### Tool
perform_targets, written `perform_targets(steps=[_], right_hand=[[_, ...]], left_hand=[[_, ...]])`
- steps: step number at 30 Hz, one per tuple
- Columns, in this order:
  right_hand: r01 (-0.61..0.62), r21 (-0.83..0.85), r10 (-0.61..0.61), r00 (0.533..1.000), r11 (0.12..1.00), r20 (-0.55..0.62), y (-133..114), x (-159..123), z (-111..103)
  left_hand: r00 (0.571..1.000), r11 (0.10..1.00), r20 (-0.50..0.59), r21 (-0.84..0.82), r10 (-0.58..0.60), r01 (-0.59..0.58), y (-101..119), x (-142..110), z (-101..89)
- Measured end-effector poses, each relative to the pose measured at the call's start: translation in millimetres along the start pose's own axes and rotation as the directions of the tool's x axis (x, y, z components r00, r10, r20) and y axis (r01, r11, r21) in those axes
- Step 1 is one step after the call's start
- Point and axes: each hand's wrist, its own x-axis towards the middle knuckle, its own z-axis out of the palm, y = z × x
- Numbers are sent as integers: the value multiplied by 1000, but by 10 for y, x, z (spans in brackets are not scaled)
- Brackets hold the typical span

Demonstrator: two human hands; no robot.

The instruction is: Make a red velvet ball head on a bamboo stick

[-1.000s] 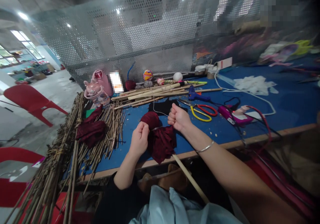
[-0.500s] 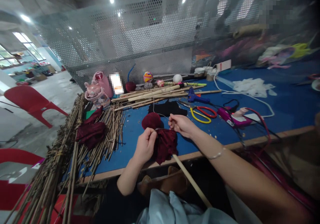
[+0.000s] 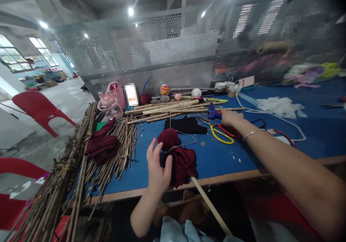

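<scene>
A dark red cloth-wrapped ball [image 3: 168, 138] with a gathered cloth skirt [image 3: 185, 165] lies at the table's front edge. Grey string [image 3: 193, 141] runs round the neck between them and trails off loosely. From under the skirt a pale wooden stick [image 3: 211, 204] slants down towards my lap. My left hand [image 3: 158, 170] is open beside the ball and skirt, fingers apart. Farther right, my right hand [image 3: 231, 119] is closed round the handle of a blue hot glue gun [image 3: 213, 113], hiding most of the handle. Scissors [image 3: 221, 135] with red and yellow handles lie just below it.
Bundled twigs [image 3: 67, 166] and dark red cloth [image 3: 102, 148] are on the left. Black cloth [image 3: 186, 125] and long sticks [image 3: 173, 107] lie beyond the ball. A white cable [image 3: 292, 121] and white crumpled material [image 3: 279, 107] are on the right. A perforated metal screen [image 3: 151, 51] stands behind.
My right hand has let go of the string and moved right onto the glue gun. My left hand has released the neck of the cloth and opened. The view has tilted slightly up.
</scene>
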Motion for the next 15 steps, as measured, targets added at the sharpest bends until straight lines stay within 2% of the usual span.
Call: perform_targets(steps=[3,5,9,12,15], right_hand=[[76,69,-75,997,995,-21,40,46,71],[121,117,-107,987,986,-117,40,31,63],[149,234,-76,953,961,-294,-19,-82,-93],[221,452,-16,910,864,-414,-59,-273,-279],[297,620,-31,915,726,-403,-67,-581,-419]], left_hand=[[993,996,119,88,16,-26,15,22,3],[984,997,178,82,-13,-1,9,26,10],[968,999,250,50,-33,21,-21,20,27],[968,998,249,53,-28,15,-34,20,34],[972,999,235,39,-24,15,-38,31,37]])
